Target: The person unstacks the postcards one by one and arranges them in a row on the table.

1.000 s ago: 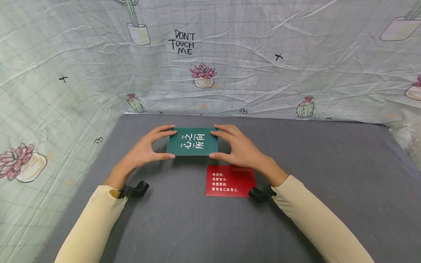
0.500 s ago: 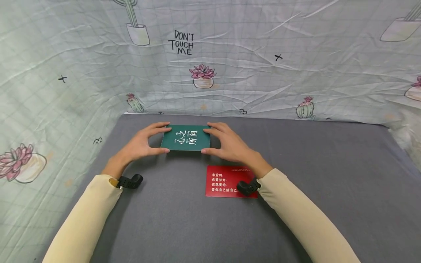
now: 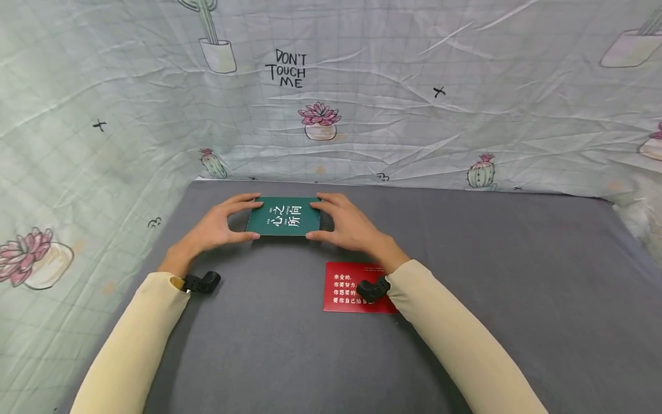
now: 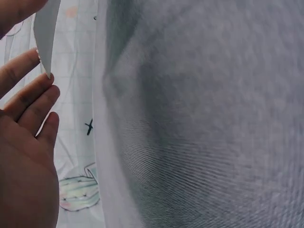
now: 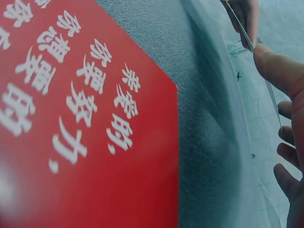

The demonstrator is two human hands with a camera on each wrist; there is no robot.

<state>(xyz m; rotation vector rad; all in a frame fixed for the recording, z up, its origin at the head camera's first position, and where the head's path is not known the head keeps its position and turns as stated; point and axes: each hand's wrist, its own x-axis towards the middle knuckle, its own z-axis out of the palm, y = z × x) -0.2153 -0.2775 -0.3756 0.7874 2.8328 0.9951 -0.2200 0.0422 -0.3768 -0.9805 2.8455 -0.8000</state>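
Note:
A dark green card with white Chinese characters is held up above the grey table, its lettering turned sideways. My left hand pinches its left end between thumb and fingers. At the opposite end my right hand grips the card the same way. In the left wrist view the card's pale back shows beside the fingertips. Under my right forearm lies a red card with white writing, partly covered by the wrist strap and sleeve. The right wrist view has that red card close up.
The grey tabletop spreads to both sides of the cards. A pale cloth printed with cacti and potted plants hangs behind it and along the left. Black wrist cameras sit on both wrists.
Both hands have carried the green card to the left and slightly toward the back. My right wrist now covers part of the red card, which has stayed in place.

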